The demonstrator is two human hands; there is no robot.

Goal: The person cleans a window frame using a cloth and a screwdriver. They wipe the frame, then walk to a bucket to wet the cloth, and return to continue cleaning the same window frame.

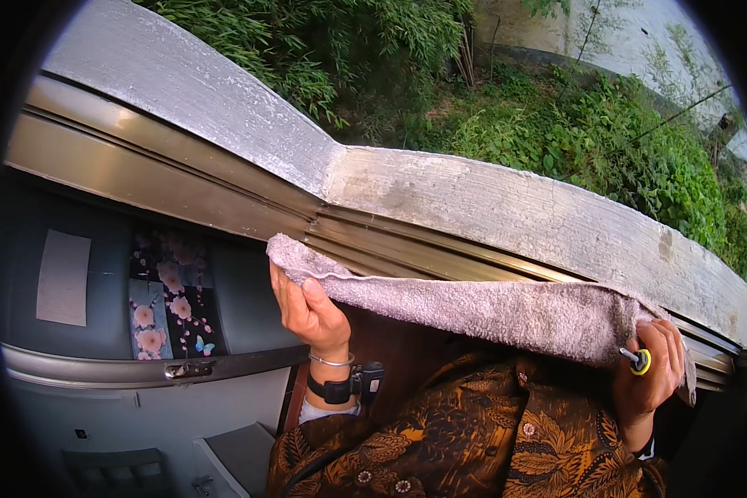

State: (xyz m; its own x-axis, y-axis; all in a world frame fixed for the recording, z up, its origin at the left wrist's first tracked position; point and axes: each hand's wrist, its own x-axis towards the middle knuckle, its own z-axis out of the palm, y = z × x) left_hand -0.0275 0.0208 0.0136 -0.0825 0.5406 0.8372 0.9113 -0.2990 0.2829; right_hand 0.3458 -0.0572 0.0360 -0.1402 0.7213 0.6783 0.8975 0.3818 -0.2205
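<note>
A pinkish-grey terry towel (473,311) is stretched between my hands, just inside a brass-coloured metal window track (411,252). My left hand (314,314) grips its left end, thumb towards me, and that corner folds over the fingertips near the track's corner. At the far right, the other end is bunched in my right hand (657,367). The same hand also holds a small tool (640,361) with a short metal shaft and a yellow-ringed end; the rest of it is hidden by the fingers. Part of the towel hangs below my right hand.
Beyond the track runs a rough concrete ledge (473,193), angled at a corner, with bamboo (398,37) and leafy plants outside. Left and lower, a dark panel (109,261) bears a blossom print (174,299) and a pale sheet (64,278); a latch (188,370) sits below.
</note>
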